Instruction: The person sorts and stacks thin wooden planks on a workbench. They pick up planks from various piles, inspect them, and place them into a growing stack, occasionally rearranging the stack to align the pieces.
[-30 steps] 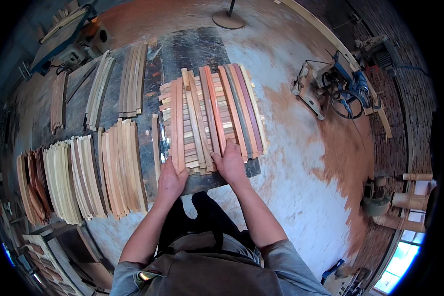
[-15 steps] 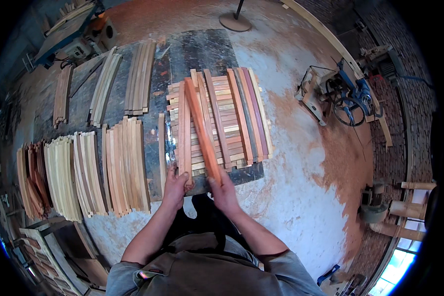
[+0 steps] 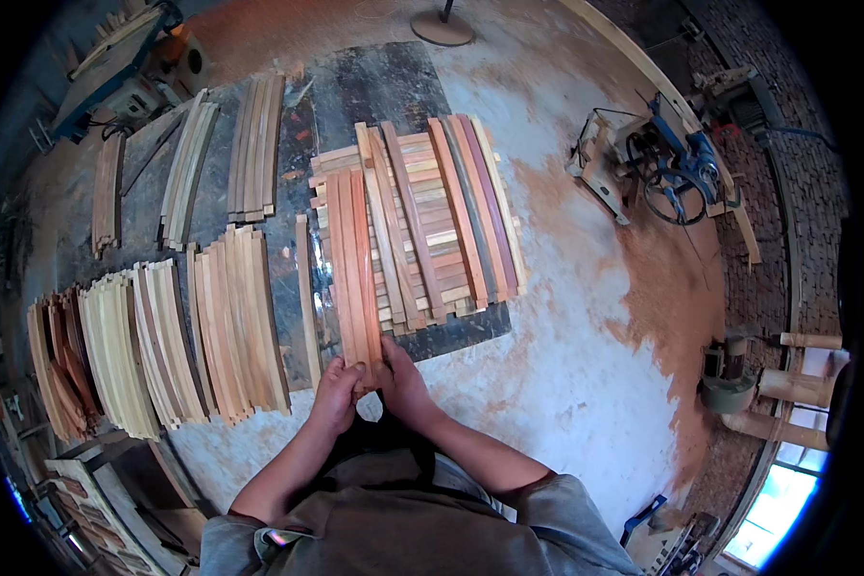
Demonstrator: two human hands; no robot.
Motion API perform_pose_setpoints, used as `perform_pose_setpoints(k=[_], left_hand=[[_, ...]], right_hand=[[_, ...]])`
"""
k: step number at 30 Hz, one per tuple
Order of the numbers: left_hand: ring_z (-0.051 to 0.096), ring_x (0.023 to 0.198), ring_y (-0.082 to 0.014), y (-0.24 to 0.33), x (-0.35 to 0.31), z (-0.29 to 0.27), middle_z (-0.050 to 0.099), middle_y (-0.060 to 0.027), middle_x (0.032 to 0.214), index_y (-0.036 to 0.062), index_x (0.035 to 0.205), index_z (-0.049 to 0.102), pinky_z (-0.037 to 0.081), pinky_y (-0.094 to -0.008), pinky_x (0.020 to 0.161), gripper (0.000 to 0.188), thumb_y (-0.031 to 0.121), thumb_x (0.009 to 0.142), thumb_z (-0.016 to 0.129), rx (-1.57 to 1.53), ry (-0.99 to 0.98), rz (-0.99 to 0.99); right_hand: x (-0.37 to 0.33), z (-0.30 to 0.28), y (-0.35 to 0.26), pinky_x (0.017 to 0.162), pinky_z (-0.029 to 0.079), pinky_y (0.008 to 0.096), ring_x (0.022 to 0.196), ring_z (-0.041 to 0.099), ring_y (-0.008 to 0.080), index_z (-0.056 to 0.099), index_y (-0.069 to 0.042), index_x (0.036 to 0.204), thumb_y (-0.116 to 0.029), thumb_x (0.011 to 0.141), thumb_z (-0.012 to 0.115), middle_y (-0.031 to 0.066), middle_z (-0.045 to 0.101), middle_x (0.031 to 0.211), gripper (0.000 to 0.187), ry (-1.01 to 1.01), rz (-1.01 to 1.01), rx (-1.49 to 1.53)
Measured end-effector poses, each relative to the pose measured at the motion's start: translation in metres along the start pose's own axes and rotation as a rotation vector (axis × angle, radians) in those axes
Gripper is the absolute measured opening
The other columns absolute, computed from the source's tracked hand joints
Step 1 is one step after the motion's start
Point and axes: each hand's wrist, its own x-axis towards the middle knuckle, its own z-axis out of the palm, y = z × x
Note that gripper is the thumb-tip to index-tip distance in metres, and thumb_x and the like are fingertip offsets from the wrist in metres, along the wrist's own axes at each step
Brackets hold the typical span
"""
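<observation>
Side by side, several reddish-brown wooden strips (image 3: 351, 274) point away from me, their far part over the left side of a stack of crosswise wooden strips (image 3: 444, 235). My left hand (image 3: 336, 389) is closed around their near ends from the left, thumb on top. My right hand (image 3: 403, 384) grips the same ends from the right, its fingers partly hidden. A few loose strips lie lengthwise on the stack, among them a brown strip (image 3: 415, 221), a purplish strip (image 3: 485, 202) and a pale strip (image 3: 499, 211).
Sorted strip piles stand at left: a tan pile (image 3: 240, 322), a pale yellow pile (image 3: 115, 355) and a dark red pile (image 3: 62, 365). Smaller bundles (image 3: 256, 149) lie farther back on the dark board (image 3: 384, 86). A blue machine (image 3: 677, 168) stands at right, a saw table (image 3: 115, 67) far left.
The orange-red strip in my right hand has swung left from its slant to lie beside the strips in my left hand. My right hand has moved left, close to my left.
</observation>
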Motion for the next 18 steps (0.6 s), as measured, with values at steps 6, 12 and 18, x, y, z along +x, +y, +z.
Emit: perform_pose_setpoints(k=[6, 12, 18], left_hand=[[0.069, 0.088, -0.0198, 0.012, 0.003, 0.01, 0.068, -0.0078, 0.103, 0.0065, 0.114, 0.058, 0.059, -0.0347, 0.075, 0.019, 0.009, 0.095, 0.058, -0.005, -0.049, -0.152], [0.069, 0.08, -0.0189, 0.012, 0.004, 0.013, 0.069, -0.0079, 0.094, 0.0051, 0.111, 0.06, 0.059, -0.0318, 0.068, 0.02, 0.005, 0.091, 0.063, 0.035, -0.002, -0.165], [0.068, 0.078, -0.0184, 0.013, 0.004, 0.014, 0.068, -0.0076, 0.092, 0.0046, 0.11, 0.059, 0.058, -0.0311, 0.067, 0.021, 0.002, 0.089, 0.063, 0.086, -0.006, -0.155]], right_hand=[[0.015, -0.024, 0.001, 0.091, 0.05, 0.0333, 0.105, 0.065, 0.0248, 0.052, 0.005, 0.128, -0.013, 0.097, 0.057, 0.0199, 0.066, 0.113, 0.036, -0.168, 0.339, 0.195], [0.027, -0.048, 0.036, 0.076, 0.052, 0.0266, 0.088, 0.063, 0.012, 0.058, 0.002, 0.124, -0.018, 0.098, 0.06, 0.0055, 0.065, 0.099, 0.033, 0.152, 0.472, 0.464], [0.04, -0.036, 0.007, 0.071, 0.051, 0.0258, 0.082, 0.06, 0.0106, 0.053, 0.004, 0.129, -0.019, 0.097, 0.06, 0.0044, 0.063, 0.095, 0.04, 0.265, 0.527, 0.779]])
